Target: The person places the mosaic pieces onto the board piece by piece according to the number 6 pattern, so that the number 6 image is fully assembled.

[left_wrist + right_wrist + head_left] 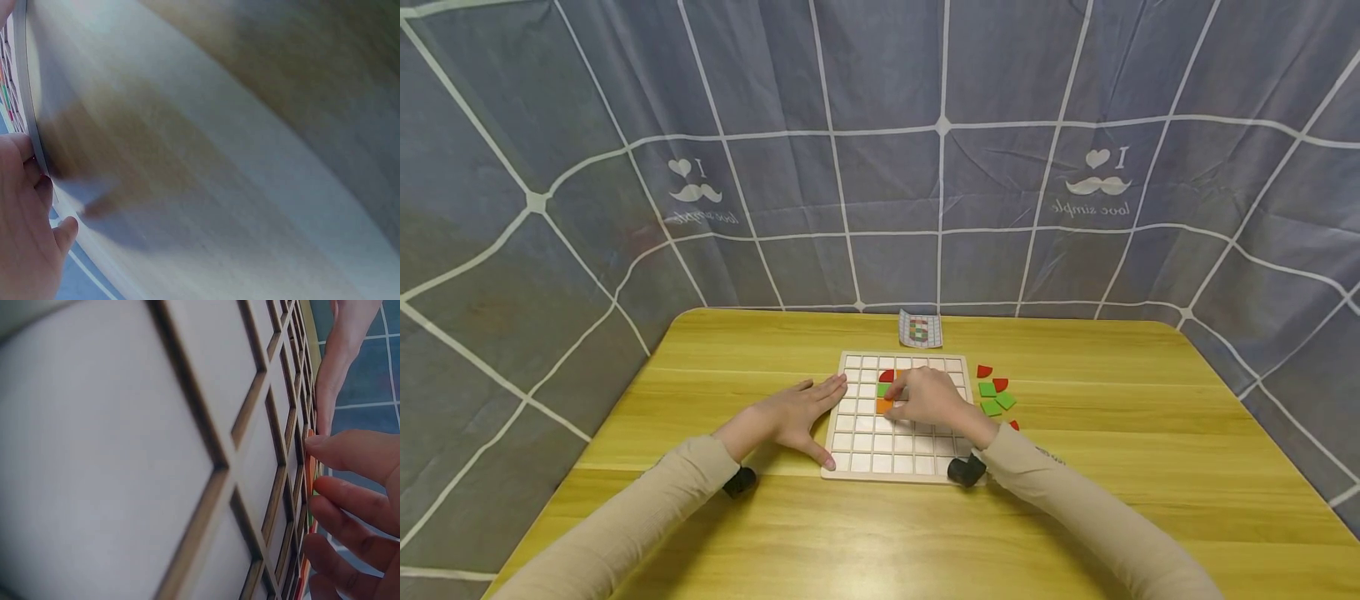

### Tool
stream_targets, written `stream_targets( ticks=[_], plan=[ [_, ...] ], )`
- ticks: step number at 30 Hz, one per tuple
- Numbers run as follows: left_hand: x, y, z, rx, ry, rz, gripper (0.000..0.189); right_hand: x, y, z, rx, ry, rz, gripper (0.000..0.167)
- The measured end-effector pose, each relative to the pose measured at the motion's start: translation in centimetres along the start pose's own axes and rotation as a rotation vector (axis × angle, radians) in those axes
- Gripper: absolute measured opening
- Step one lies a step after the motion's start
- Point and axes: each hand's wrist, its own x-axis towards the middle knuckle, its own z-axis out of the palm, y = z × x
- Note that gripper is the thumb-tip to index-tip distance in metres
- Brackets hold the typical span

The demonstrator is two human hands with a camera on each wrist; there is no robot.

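A wooden grid board (904, 478) with white square cells lies on the table. On it a red quarter-round tile (887, 376), a green square tile (883, 390) and an orange square tile (883, 407) form a column. My right hand (931, 397) reaches over the board and pinches the orange tile (309, 465) between thumb and index finger at its cell. Part of another orange piece (900, 374) shows behind that hand. My left hand (793, 417) is spread, with its fingertips and thumb touching the board's left edge.
Right of the board lie loose green square tiles (1005, 401) and red quarter-round tiles (984, 371). A small card (920, 330) printed with a coloured grid pattern lies beyond the board's far edge. A grey checked curtain (887, 183) hangs behind the wooden table (1112, 400).
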Motion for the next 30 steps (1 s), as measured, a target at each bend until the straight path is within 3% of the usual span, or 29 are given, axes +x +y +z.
stream_targets(
  ticks=[8,30],
  plan=[
    [0.0,0.0,0.1,0.010,0.004,-0.005,0.122,-0.4,0.2,-0.3,0.006,0.001,0.011,0.021],
    [0.2,-0.4,-0.5,-0.005,-0.003,0.011,0.122,-2.0,2.5,-2.9,0.103,0.112,0.047,0.023]
  ],
)
